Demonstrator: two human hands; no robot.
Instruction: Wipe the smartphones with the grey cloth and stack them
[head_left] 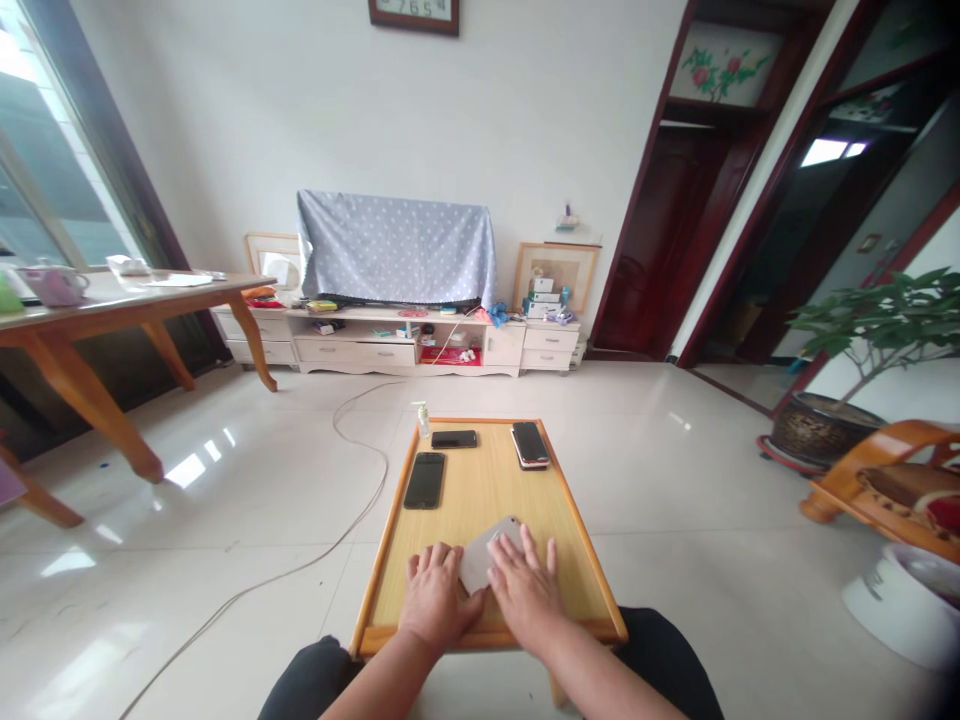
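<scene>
A silver-grey smartphone lies at a slant, back side up, on the near part of a small wooden table. My left hand grips its left side, with the thumb along the near edge and the fingers curled at the corner. Flat across the phone's right part rests my right hand, fingers spread. Something pale shows near its fingertips; what it is I cannot make out. Farther off lie a dark phone, another dark phone set crosswise, and a stack of phones at the far right.
A small pump bottle stands at the table's far left corner. A cable runs over the floor on the left. Beyond are a low cabinet and a cloth-covered shape. A potted plant and wooden chair stand right.
</scene>
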